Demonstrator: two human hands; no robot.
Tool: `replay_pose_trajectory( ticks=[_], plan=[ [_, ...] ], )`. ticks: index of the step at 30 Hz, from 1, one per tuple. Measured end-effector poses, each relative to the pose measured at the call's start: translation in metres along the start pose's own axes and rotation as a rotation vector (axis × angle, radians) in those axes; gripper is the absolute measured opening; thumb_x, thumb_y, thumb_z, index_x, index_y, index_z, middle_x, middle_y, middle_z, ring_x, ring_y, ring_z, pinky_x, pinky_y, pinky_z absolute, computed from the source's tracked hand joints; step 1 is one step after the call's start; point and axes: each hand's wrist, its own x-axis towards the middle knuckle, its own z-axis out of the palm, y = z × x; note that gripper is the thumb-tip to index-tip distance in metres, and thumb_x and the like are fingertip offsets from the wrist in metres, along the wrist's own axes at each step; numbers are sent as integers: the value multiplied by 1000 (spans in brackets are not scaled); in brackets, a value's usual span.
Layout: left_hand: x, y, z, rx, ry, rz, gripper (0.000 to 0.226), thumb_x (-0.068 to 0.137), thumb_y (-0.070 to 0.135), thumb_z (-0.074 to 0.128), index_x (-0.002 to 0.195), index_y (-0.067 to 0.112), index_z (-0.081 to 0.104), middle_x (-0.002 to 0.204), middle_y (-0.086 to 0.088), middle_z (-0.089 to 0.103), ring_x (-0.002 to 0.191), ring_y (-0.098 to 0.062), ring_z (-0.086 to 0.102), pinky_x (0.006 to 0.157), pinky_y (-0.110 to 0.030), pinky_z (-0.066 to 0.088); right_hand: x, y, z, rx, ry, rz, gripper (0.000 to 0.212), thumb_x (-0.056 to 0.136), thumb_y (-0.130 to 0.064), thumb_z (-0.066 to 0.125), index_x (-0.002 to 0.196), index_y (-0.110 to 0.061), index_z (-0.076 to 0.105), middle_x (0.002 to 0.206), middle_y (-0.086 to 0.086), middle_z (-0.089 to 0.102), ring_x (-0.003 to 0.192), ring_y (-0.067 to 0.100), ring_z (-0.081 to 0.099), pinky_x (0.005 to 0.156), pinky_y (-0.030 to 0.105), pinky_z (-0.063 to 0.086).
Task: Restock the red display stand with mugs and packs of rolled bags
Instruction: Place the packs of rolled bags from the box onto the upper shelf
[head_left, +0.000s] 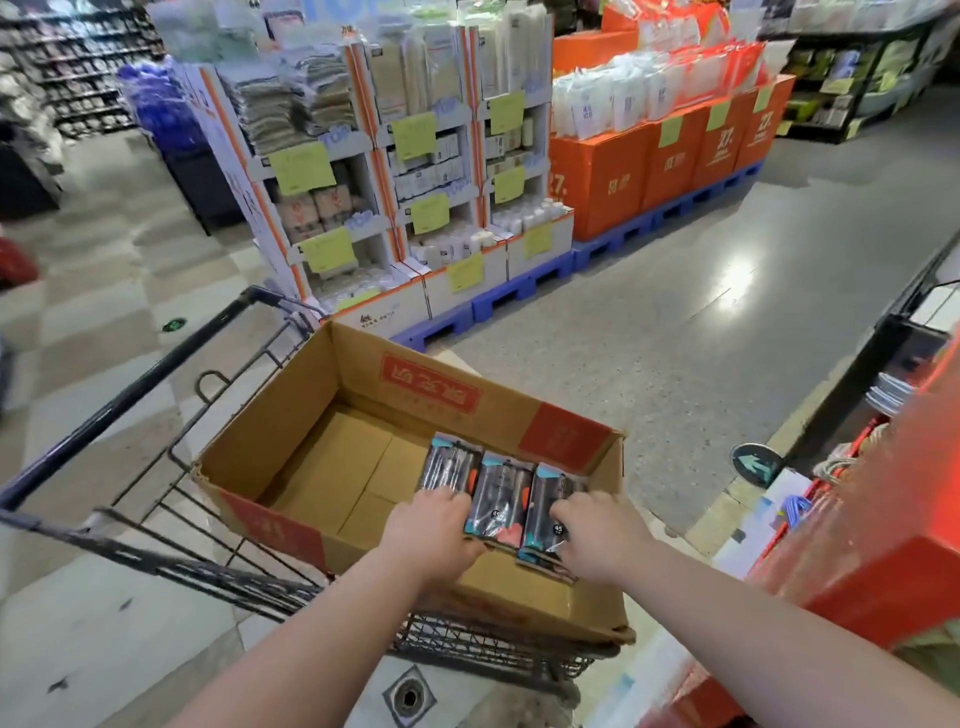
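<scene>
Both hands reach down into the cardboard box that sits in the cart. In the head view the left hand curls its fingers over the near end of the leftmost of three packs of rolled bags. The right hand curls over the rightmost, so the row seems to be squeezed between them. The packs lie side by side, touching, in the near right corner of the box.

I judge this to be the pick-up of the bags, bound for the red display stand just right of the cart. The next move calls for lifting the three as one block, with inward pressure so the middle pack does not slip out, then a swing to the right.

The stand is blurred and cut off by the right edge, so I cannot tell which shelf takes the bags. No mugs can be made out. The thumbs and the near ends of the outer packs are hidden under the hands, and the print on the packs is too small to read.
</scene>
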Motion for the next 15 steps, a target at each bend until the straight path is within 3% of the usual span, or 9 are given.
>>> replay_pose_trajectory(
  ticks=[15],
  plan=[
    [89,1,17,17,-133,-4,63,92,52,48,146,23,31,145,0,39,130,-21,40,104,-38,40,78,57,42,95,-187,76,34,93,-31,47,125,-20,49,128,7,52,120,29,48,100,41,39]
  ],
)
